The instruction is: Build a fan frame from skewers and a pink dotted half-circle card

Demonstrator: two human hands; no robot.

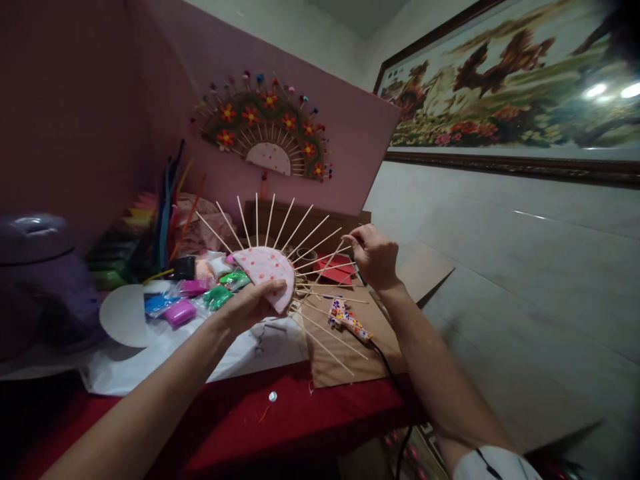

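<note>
My left hand (253, 305) grips a half-round white piece with pink dots (263, 263), the thumb lying on its face near the straight edge. Thin wooden sticks (257, 220) fan out from its curved rim, like the ribs of a hand fan. My right hand (371, 257) is raised at the right of the sticks, thumb and fingers pinched on the end of a thin wooden stick (324, 270). That stick slants down across several others; its lower end lies close to the rim. Below it, a flower-patterned glue gun (349, 320) with a black cord lies on brown cardboard (330, 370).
Bags of coloured clay (180, 311) and a white half-disc (125, 317) lie at the left. Behind stands a pink board (350, 133) bearing a finished-looking flowered fan (270, 123). Red paper (334, 269) and a tape roll (307, 256) sit behind the sticks. A red cloth (230, 420) covers the table.
</note>
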